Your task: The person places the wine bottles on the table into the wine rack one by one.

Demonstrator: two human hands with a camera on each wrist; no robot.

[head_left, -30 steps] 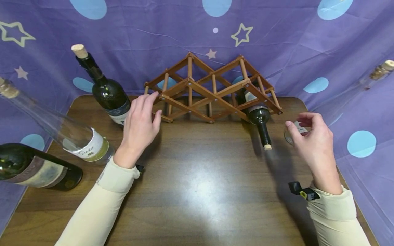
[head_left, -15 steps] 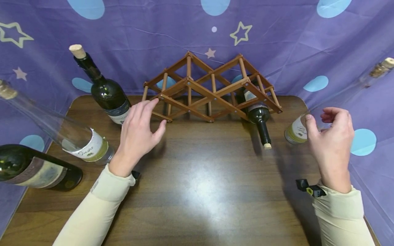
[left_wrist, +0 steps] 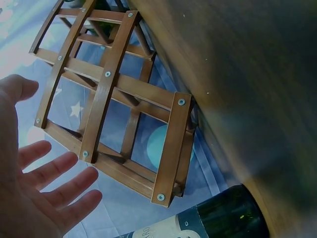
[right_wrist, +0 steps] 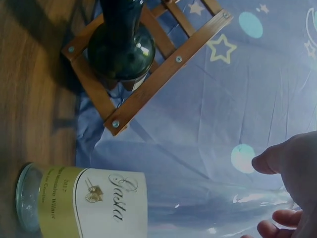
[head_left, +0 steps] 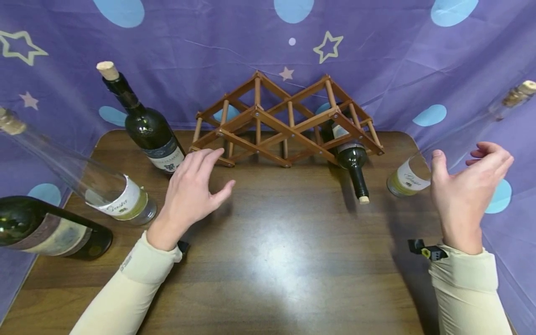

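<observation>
My left hand (head_left: 188,195) hovers with spread, relaxed fingers in front of the left end of a wooden lattice wine rack (head_left: 274,123). Nothing is in it. In the left wrist view its fingers (left_wrist: 64,178) lie apart before the rack. My right hand (head_left: 471,190), thumb apart from the fingers, is beside a clear corked wine bottle (head_left: 412,177) standing at the right; the right wrist view shows its label (right_wrist: 111,198) with the thumb over the glass's upper part. A dark wine bottle (head_left: 352,158) lies in the rack's right slot, its corked neck pointing forward.
Along the left stand a dark corked bottle (head_left: 150,130), a clear corked bottle (head_left: 121,195) and another dark bottle (head_left: 58,228). A purple curtain (head_left: 234,42) hangs behind the wooden table (head_left: 284,260).
My right hand has moved right across the clear bottle, uncovering its label. My left hand has drawn slightly back from the rack, its thumb spreading wider. The bottles and rack stay put.
</observation>
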